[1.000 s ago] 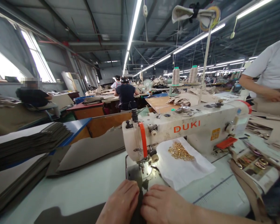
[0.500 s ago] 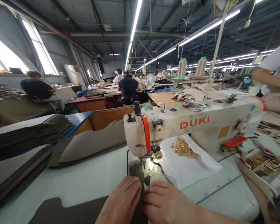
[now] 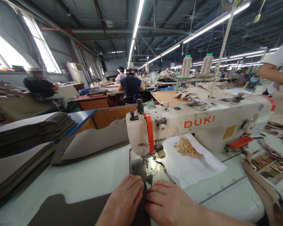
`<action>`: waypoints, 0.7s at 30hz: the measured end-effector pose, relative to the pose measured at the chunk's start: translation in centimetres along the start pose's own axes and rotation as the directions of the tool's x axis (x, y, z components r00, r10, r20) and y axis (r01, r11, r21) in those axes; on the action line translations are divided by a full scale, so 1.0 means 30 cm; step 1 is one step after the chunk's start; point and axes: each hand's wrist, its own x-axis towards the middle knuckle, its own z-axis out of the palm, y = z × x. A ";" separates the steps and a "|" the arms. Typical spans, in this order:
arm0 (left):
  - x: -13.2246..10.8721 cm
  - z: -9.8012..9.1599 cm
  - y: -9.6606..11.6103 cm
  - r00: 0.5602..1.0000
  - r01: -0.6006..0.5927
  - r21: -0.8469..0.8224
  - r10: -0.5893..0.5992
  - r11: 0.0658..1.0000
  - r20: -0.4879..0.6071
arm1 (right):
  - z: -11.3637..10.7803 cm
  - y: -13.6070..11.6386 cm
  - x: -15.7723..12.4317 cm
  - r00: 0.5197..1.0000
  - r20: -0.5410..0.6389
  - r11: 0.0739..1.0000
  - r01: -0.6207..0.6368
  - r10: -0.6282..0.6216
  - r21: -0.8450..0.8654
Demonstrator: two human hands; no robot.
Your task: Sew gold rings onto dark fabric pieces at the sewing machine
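Note:
A dark grey-brown fabric piece (image 3: 70, 210) lies on the sewing machine table in front of me, its right-hand strip running up toward the needle. My left hand (image 3: 127, 197) rests on this strip with its fingers curled together over it. Close by, my right hand (image 3: 166, 199) is closed at the strip's right edge; its fingertips are partly hidden. Just beyond both hands is the white sewing machine (image 3: 165, 135) with orange trim, its lamp lighting the metal needle plate (image 3: 152, 166).
Gold metal rings (image 3: 187, 147) lie heaped on a white sheet (image 3: 198, 168) under the machine arm. Stacked dark pieces (image 3: 21, 135) stand at the left. A parts tray (image 3: 271, 169) sits at the right. Thread cones (image 3: 186, 66) rise behind. Other people sit and stand farther off.
The view has shifted slightly, so the machine appears a little farther right. Both hands keep nearly the same place and grip on the fabric.

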 end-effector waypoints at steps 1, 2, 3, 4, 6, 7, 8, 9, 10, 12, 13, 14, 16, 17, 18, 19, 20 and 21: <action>0.000 -0.001 0.000 1.000 0.000 -0.008 0.000 1.000 0.000 | -0.003 -0.001 0.000 1.000 0.004 1.000 -0.006 0.006 0.002; 0.000 -0.002 0.000 1.000 0.000 -0.016 0.000 1.000 0.002 | -0.004 -0.002 0.001 1.000 0.011 1.000 -0.009 0.009 0.003; 0.000 -0.003 0.001 1.000 0.001 -0.020 -0.001 1.000 0.001 | -0.006 -0.003 0.001 1.000 0.018 1.000 -0.010 0.010 0.003; 0.000 -0.004 0.002 1.000 0.001 -0.022 -0.001 1.000 0.003 | -0.006 -0.004 0.001 1.000 0.025 1.000 -0.008 0.007 0.003; 0.001 -0.005 0.005 1.000 0.001 -0.015 0.000 1.000 0.020 | -0.007 -0.005 -0.001 0.999 0.031 1.000 -0.004 0.004 0.006; 0.001 -0.005 0.006 1.000 0.004 -0.010 -0.003 1.000 0.029 | -0.007 -0.005 -0.001 1.000 0.032 1.000 -0.002 0.002 0.010; 0.001 -0.006 0.007 0.999 0.008 -0.007 -0.008 1.000 0.035 | -0.008 -0.005 -0.002 1.000 0.029 1.000 -0.002 0.002 0.012; 0.000 -0.006 0.008 0.999 0.015 -0.009 -0.014 1.000 0.037 | -0.009 -0.005 -0.002 1.000 0.023 1.000 -0.005 0.005 0.013; 0.000 -0.006 0.009 0.999 0.023 -0.015 -0.022 1.000 0.037 | -0.012 -0.005 -0.002 1.000 0.016 1.000 -0.010 0.010 0.013; -0.001 -0.005 0.011 0.999 0.041 -0.035 -0.040 0.999 0.028 | -0.019 -0.006 0.001 1.000 -0.003 1.000 -0.028 0.028 -0.003; -0.002 -0.005 0.011 0.998 0.050 -0.046 -0.049 0.998 0.027 | -0.024 -0.006 0.003 0.999 -0.006 0.999 -0.039 0.039 -0.016; -0.004 -0.005 0.012 0.998 0.057 -0.058 -0.056 0.997 0.030 | -0.029 -0.006 0.007 0.999 -0.003 0.998 -0.050 0.050 -0.034; -0.006 -0.005 0.013 0.996 0.080 -0.081 -0.077 0.994 0.036 | -0.040 -0.006 0.014 0.998 0.036 0.996 -0.056 0.059 -0.068; -0.007 -0.006 0.013 0.995 0.094 -0.093 -0.090 0.991 0.041 | -0.043 -0.006 0.017 0.996 0.060 0.995 -0.055 0.060 -0.080; -0.008 -0.008 0.014 0.994 0.104 -0.104 -0.100 0.989 0.043 | -0.045 -0.006 0.020 0.995 0.081 0.995 -0.051 0.059 -0.088; -0.008 -0.010 0.014 0.993 0.115 -0.112 -0.111 0.987 0.043 | -0.045 -0.005 0.022 0.994 0.096 0.995 -0.047 0.056 -0.092; -0.009 -0.012 0.015 0.992 0.126 -0.118 -0.121 0.985 0.046 | -0.043 -0.005 0.023 0.993 0.105 0.995 -0.043 0.053 -0.094; -0.009 -0.015 0.016 0.991 0.131 -0.123 -0.126 0.984 0.048 | -0.041 -0.004 0.024 0.993 0.108 0.995 -0.040 0.050 -0.095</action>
